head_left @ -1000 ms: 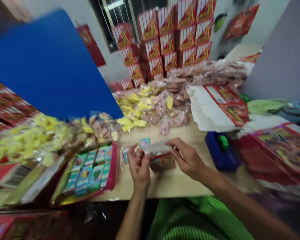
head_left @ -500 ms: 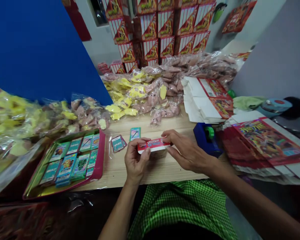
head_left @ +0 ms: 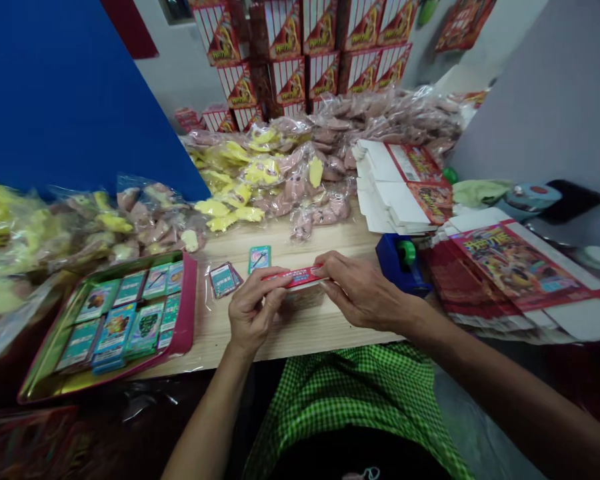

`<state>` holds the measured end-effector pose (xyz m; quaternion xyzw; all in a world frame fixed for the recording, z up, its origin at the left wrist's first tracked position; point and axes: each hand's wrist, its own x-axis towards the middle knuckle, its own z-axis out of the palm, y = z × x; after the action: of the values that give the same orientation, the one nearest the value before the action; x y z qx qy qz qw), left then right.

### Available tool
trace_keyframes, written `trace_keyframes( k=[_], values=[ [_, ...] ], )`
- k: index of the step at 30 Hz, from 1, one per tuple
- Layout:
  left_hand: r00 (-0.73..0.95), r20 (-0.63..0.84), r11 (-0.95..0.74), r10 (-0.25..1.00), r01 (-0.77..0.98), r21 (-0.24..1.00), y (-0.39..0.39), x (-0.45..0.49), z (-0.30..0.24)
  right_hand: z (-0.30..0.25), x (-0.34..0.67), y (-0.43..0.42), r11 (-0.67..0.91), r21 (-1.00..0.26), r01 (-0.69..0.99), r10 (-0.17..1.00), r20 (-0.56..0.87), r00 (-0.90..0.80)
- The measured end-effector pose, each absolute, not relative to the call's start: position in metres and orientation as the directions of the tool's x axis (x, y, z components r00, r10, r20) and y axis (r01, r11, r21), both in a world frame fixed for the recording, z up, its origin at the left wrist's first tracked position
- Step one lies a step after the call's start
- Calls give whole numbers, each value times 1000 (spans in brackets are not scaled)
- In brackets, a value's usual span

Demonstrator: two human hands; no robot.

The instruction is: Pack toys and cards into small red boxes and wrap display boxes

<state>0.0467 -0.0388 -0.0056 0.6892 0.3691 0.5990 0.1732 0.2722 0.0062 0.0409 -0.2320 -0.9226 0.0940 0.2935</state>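
Note:
Between my two hands is a small red printed card box (head_left: 300, 276), held lengthwise above the wooden table. My left hand (head_left: 253, 308) pinches its left end between thumb and fingers. At the other end, my right hand (head_left: 355, 288) grips with thumb and index finger, hiding that tip. Just behind the box lies a teal card stack (head_left: 259, 259), partly covered by my left fingers. Further left is another small pile of cards (head_left: 225, 279), slightly fanned on the tabletop.
A pink tin (head_left: 189, 300) at left holds several card stacks. Bagged yellow and pink plush pieces (head_left: 280, 170) are heaped along the back. At right are a blue tape dispenser (head_left: 401, 267) and flattened cartons (head_left: 525, 267). Red boxes (head_left: 320, 27) are stacked behind.
The red box has tipped, so less of its printed face shows. Both hands still hold its ends. The whole view has shifted, with the scene now further left and higher.

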Motion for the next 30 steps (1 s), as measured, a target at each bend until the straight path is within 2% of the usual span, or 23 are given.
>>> trace_keyframes(
  k=[6,9,12,15,17,18,21,23,26,30],
  values=[
    [132,711,-688,691,422,590,-38,35,-9,24,276,9,930,-218,297,368,580,-727],
    [162,728,-690,666,503,520,-37,35,-4,22,272,10,929,-191,318,368,580,-727],
    [279,732,-704,621,609,365,-38,38,7,27,266,7,903,-281,324,429,568,-702],
    [333,713,-669,617,699,252,-38,43,16,25,275,-3,838,-410,361,546,608,-576],
    [264,730,-615,630,743,263,-36,48,17,19,296,-16,705,-491,512,697,615,-369],
    [211,743,-588,636,756,288,-34,50,16,14,309,-24,584,-530,615,775,590,-227],
    [115,778,-574,617,743,345,-29,61,13,-3,348,-45,98,-580,809,906,388,168],
    [139,793,-606,593,726,325,-26,69,11,-13,362,-48,-115,-566,816,933,220,284],
    [190,800,-634,570,721,280,-22,78,11,-23,361,-37,-186,-559,808,951,105,292],
    [187,803,-646,566,705,291,-21,81,10,-22,349,-25,-179,-497,849,951,136,279]
  ],
)
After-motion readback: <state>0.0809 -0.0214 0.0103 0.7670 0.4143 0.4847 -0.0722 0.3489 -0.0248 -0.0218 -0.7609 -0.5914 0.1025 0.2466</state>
